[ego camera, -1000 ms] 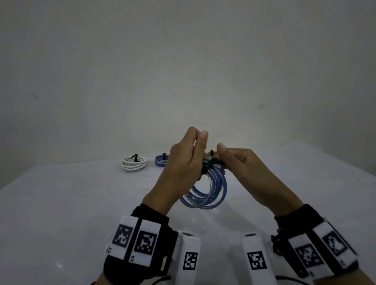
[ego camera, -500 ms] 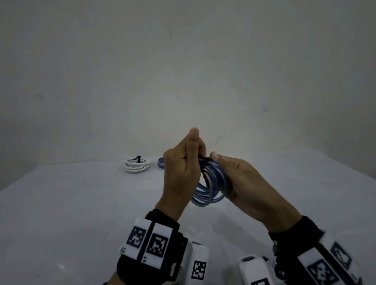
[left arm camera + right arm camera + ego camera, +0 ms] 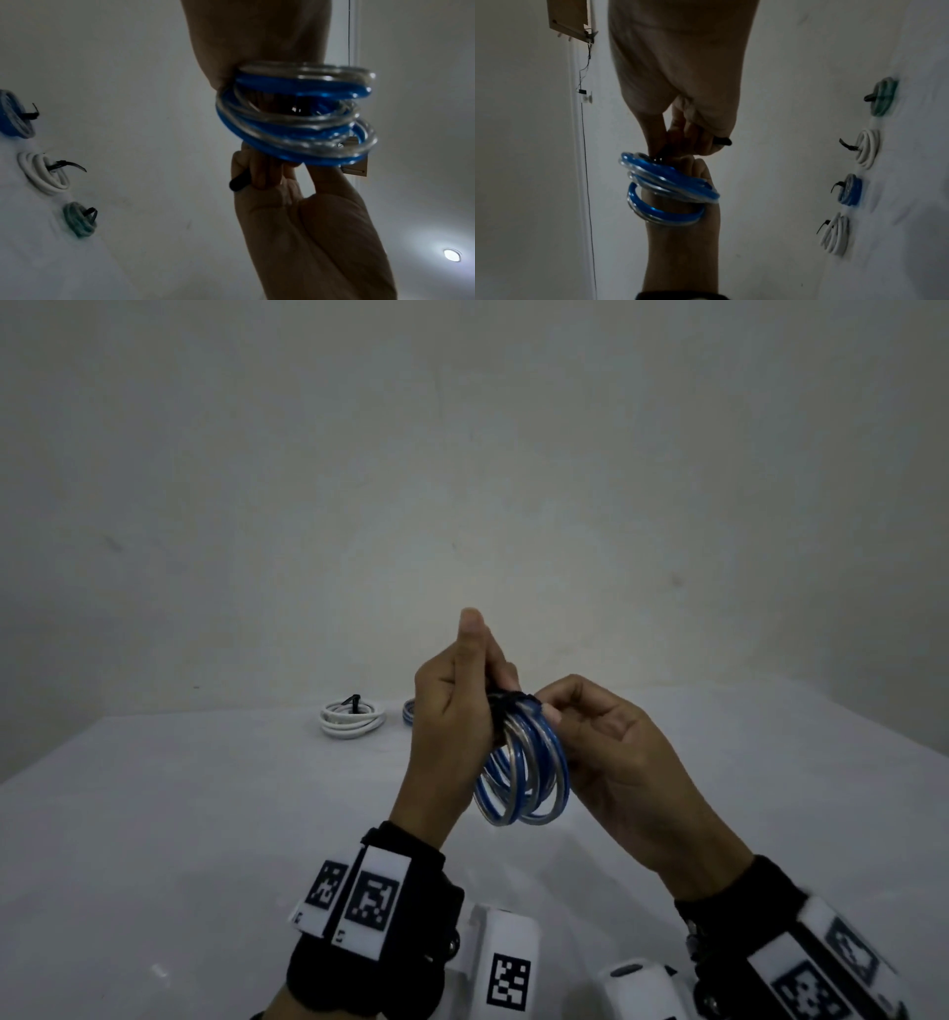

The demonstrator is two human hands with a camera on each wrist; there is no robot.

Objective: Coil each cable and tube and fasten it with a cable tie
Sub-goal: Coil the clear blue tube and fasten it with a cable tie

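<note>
Since a second earlier, the left hand (image 3: 452, 711) had closed on the black tie (image 3: 506, 703) at the tube coil's (image 3: 524, 778) twelve o'clock, the right hand (image 3: 601, 752) pinching the coil, so fastening looked nearly done.

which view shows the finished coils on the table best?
Right wrist: all four tied coils line up on the table, black ties visible. Left wrist shows three, one cut by the frame edge. Head shows the white coil; a blue one sits behind the left hand.
</note>
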